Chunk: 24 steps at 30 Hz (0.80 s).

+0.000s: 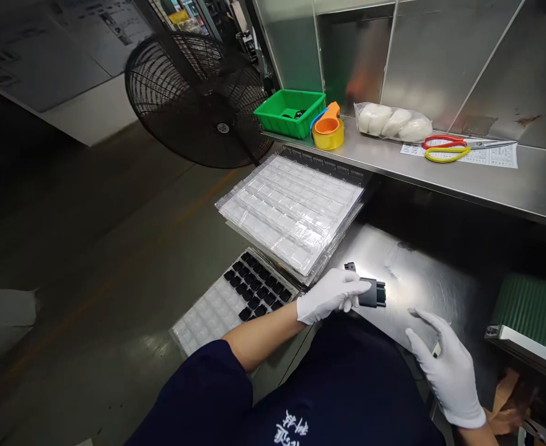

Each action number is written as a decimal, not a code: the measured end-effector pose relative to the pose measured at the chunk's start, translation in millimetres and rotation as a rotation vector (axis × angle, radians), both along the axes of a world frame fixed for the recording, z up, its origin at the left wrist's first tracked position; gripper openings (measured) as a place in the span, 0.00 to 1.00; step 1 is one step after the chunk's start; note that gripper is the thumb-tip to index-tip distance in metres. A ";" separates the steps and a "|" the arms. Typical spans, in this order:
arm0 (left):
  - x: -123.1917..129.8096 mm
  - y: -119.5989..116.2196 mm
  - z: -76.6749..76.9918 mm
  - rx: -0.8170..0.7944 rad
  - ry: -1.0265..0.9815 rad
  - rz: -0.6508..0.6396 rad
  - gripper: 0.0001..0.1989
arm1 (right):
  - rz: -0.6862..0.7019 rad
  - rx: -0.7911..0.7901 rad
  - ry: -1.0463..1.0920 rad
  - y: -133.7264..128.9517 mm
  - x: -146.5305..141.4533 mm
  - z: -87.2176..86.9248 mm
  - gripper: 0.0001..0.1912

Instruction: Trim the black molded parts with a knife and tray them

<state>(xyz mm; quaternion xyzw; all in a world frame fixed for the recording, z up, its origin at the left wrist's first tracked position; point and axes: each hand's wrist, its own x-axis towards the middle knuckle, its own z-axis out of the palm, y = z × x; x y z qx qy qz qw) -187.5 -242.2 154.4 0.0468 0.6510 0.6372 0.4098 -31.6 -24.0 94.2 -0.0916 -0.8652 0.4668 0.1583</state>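
Black plastic part [372,292] gripped firmly in gloved left hand [331,296], fingers closed; fingers of gloved right hand [445,370] held apart above steel table [421,272].

**Hand passage over the steel bench top**

Left hand [331,296] and right hand [447,368] stand well apart, with free air between them above the steel bench top [407,266]. The black plastic part [372,292] in the left hand juts into that gap. Room for a hand runs rightward across the steel to the green ribbed panel [533,310]. Farther ahead, the steel shelf [486,179] limits reach. Leftward, the stack of clear blister trays [291,214] and the tray of black parts [254,291] stand in the way, just beside the left hand. The person's dark torso [338,384] closes the near side.
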 end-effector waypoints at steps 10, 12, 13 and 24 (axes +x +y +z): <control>31.2 10.5 -33.4 0.165 -0.002 0.172 0.22 | -0.064 -0.728 -0.265 -59.4 -46.9 6.1 0.18; 23.3 -8.7 -31.3 0.095 0.110 0.289 0.22 | 0.001 -0.751 -0.319 -62.2 -52.4 1.1 0.20; 16.6 -21.9 -29.7 0.044 0.162 0.361 0.22 | 0.022 -0.747 -0.362 -64.2 -54.6 -0.8 0.22; -34.1 -111.2 -55.1 -0.154 0.126 0.742 0.19 | 0.195 -0.663 -0.592 -92.5 -62.7 3.2 0.26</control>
